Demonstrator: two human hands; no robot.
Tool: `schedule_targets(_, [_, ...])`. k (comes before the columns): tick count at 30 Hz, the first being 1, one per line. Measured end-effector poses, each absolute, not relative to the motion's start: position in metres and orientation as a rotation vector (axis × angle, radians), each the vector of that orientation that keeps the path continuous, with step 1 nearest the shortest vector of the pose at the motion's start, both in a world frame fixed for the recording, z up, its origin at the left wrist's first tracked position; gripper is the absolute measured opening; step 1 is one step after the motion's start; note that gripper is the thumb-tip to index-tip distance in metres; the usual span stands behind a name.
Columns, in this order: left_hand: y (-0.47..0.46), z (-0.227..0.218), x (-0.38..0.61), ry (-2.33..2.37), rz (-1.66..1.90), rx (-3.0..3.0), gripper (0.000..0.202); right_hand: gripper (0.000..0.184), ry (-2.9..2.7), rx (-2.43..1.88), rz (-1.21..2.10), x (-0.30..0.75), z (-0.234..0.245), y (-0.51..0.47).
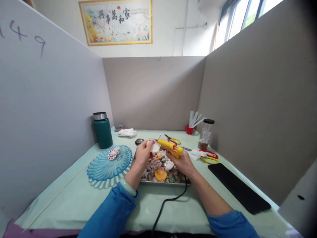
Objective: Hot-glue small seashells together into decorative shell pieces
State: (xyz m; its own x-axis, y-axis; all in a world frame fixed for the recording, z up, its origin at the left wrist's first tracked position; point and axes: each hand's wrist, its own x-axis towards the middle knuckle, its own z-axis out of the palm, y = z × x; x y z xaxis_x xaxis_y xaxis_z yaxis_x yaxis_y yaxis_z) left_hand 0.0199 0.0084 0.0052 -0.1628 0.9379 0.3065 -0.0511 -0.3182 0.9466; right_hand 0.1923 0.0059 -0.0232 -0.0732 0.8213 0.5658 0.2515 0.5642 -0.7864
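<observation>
My left hand [143, 153] pinches a white seashell [155, 147] above a metal tray [158, 183] full of shells. My right hand [182, 162] is wrapped round a yellow hot glue gun [170, 147], its nozzle pointing left at the held shell. Whether nozzle and shell touch, I cannot tell. From the gun a black cord [170, 199] runs down to the table's front edge. Among the shells in the tray lie an orange one [160, 174] and a pale one [168, 165].
On the left, a blue scalloped plate [99, 167] bears a speckled shell piece [114, 153], near a green flask [102, 130]. To the right are scissors [210, 158], a jar [205, 135], a black slab [239, 188] and a red cup of glue sticks [190, 130]. Grey partitions enclose the table.
</observation>
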Motion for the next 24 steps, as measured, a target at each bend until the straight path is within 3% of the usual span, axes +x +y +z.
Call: schedule_targets(24, [0.0,0.012,0.025,0.988,1.454,1.268,0.029,0.03,-1.655,-0.904,0.628,0.192,-0.022,0.006])
